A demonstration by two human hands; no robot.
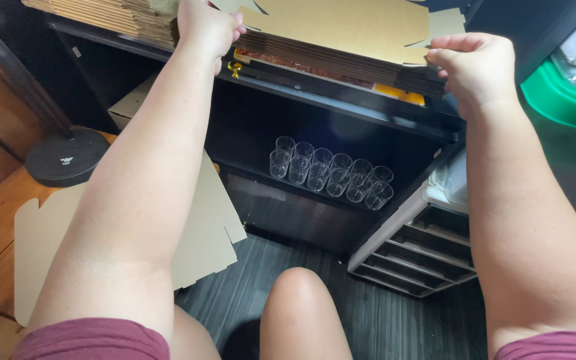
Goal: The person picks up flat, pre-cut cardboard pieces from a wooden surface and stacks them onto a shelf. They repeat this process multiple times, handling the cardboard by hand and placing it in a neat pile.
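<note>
The flat cardboard sheet (348, 27) lies on top of a stack of flattened cartons (328, 63) on the upper shelf, up at twelve o'clock from where I sit. My left hand (207, 28) grips the sheet's near-left edge at about eleven o'clock, fingers curled over the top and closed on the cardboard. My right hand (476, 67) is at one o'clock, fingers bent and pinching the right end of the same sheet where it meets the stack's edge. Both my forearms stretch up toward the shelf.

The stack's layered brown edges show beneath the sheet, with bits of yellow and red at the front. A second pile of cartons (101, 17) sits further left on the same shelf, at ten o'clock.

Below, on the lower shelf of the black rack (368, 110), a cluster of clear plastic cups (331, 175) stands upright in two rows, straight ahead. At four o'clock a low grey slotted rack (421, 257) rests on the dark floor. At eight o'clock another flat cardboard blank (208, 233) lies partly on the wood floor, behind my left arm. A round black base (67, 159) sits at nine o'clock. A green bin (561, 100) is at two o'clock. My knee (301, 300) is at six o'clock.
</note>
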